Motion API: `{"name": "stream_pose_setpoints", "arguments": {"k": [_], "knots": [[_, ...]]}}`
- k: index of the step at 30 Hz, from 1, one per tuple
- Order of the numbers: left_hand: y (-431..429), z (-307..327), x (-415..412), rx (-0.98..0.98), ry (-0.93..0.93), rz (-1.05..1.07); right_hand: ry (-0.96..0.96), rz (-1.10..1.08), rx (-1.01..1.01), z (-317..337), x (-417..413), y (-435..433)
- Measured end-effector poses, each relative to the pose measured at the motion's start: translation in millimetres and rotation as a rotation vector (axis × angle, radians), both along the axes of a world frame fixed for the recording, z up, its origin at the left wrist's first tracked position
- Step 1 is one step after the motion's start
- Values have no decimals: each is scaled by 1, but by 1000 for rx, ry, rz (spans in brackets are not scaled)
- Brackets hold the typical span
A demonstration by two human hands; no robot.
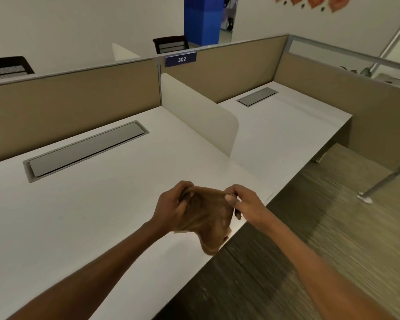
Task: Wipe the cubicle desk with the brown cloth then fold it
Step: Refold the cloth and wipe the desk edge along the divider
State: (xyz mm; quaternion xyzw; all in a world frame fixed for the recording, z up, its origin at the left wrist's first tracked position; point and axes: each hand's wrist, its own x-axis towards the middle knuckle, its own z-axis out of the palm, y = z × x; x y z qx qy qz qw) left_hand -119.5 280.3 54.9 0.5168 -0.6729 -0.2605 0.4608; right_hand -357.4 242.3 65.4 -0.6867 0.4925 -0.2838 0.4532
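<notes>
The brown cloth (208, 218) hangs in the air above the front edge of the white cubicle desk (83, 215), bunched and drooping downward. My left hand (171, 206) grips its left upper part with curled fingers. My right hand (245, 202) pinches its right upper corner between thumb and fingers. The cloth's lower end dangles just over the desk edge, apart from the surface as far as I can tell.
A grey cable-tray lid (86, 151) is set into the desk at the back. A white divider panel (199, 112) separates this desk from the neighbouring desk (286, 125). Tan partition walls (74, 100) close the back. Carpeted floor (321, 239) lies to the right.
</notes>
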Motion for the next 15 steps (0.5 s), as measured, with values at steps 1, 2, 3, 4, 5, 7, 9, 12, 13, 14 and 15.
{"name": "stream_pose_setpoints", "arguments": {"k": [1, 2, 3, 4, 5, 7, 9, 12, 13, 14, 15], "knots": [[-2, 7, -10, -1, 27, -3, -34, 4, 20, 8, -10, 1], [-5, 13, -19, 8, 37, -11, -41, 3, 23, 14, -22, 3], [-6, 18, -30, 26, 36, -29, -26, 2, 11, 19, -35, 6], [-6, 23, -40, 45, 21, -56, 6, 4, -15, 23, -50, 8], [-5, 26, -51, 56, -9, -88, 54, 8, -53, 26, -66, 12], [2, 30, -75, 51, -89, -158, 223, 22, -168, 28, -100, 20], [11, 26, -95, 45, -154, -213, 418, 28, -290, 22, -130, 30], [24, 6, -114, 147, -247, -247, 617, 21, -265, -5, -151, 43], [27, -2, -117, 196, -284, -242, 680, 38, -229, -20, -150, 47], [31, -11, -118, 238, -323, -228, 719, 65, -182, -35, -146, 53], [35, -19, -118, 271, -355, -208, 732, 89, -131, -51, -139, 58]]}}
